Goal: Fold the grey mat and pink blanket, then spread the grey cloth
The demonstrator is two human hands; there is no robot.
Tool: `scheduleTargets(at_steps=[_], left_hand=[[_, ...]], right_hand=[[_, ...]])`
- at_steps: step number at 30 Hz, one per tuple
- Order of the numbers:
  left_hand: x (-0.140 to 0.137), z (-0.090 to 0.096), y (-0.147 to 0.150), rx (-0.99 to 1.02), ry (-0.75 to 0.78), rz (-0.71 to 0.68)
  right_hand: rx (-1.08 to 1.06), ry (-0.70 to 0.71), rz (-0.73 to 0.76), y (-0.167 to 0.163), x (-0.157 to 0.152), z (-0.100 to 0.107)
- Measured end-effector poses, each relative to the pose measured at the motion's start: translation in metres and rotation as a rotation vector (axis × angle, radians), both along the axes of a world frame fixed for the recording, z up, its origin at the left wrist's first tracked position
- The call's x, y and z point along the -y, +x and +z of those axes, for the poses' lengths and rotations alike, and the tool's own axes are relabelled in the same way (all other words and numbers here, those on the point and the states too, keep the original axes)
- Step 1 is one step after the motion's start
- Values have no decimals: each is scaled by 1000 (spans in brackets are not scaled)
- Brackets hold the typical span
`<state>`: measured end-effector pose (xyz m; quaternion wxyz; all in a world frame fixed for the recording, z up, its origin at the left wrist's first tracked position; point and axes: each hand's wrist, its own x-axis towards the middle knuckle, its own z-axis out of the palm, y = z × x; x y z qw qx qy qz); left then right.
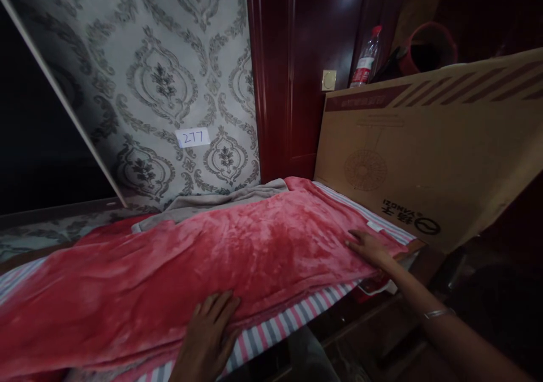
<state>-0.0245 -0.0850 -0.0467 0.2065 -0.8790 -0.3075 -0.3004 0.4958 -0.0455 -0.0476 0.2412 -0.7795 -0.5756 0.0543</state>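
A red plush blanket (254, 240) lies spread across a surface covered by a striped cloth (292, 317). My left hand (207, 331) rests flat on the blanket's near edge, its fingers stretched out and slightly apart. Toward the right end, my right hand (368, 246) touches the blanket with its fingers spread; a bracelet (439, 313) circles that wrist. Neither hand grips anything. Behind the red blanket runs a bunched grey cloth (220, 197).
A large cardboard box (424, 144) stands at the right, with a plastic bottle (366, 59) behind its top edge. A patterned wall (169, 88) bears a paper marked 277 (193, 137). Beside it is a dark red door (314, 42). A dark screen-like panel (42, 133) stands left.
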Motion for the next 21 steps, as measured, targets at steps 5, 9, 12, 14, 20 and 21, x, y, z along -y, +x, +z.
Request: scheduleTargets(at_steps=[5, 9, 12, 14, 20, 21], left_hand=[[2, 3, 2, 25, -25, 1], [1, 1, 2, 32, -61, 12], [0, -2, 1, 31, -58, 11], [0, -3, 1, 29, -67, 17], [9, -3, 2, 25, -164, 59], [11, -2, 3, 29, -183, 60]], right_hand=[[-54, -71, -63, 0, -8, 8], [-48, -84, -74, 0, -13, 15], [-39, -81, -73, -1, -14, 19], [-29, -62, -65, -2, -13, 21], [-70, 5, -44, 0, -7, 19], [-111, 2, -52, 2, -6, 18]])
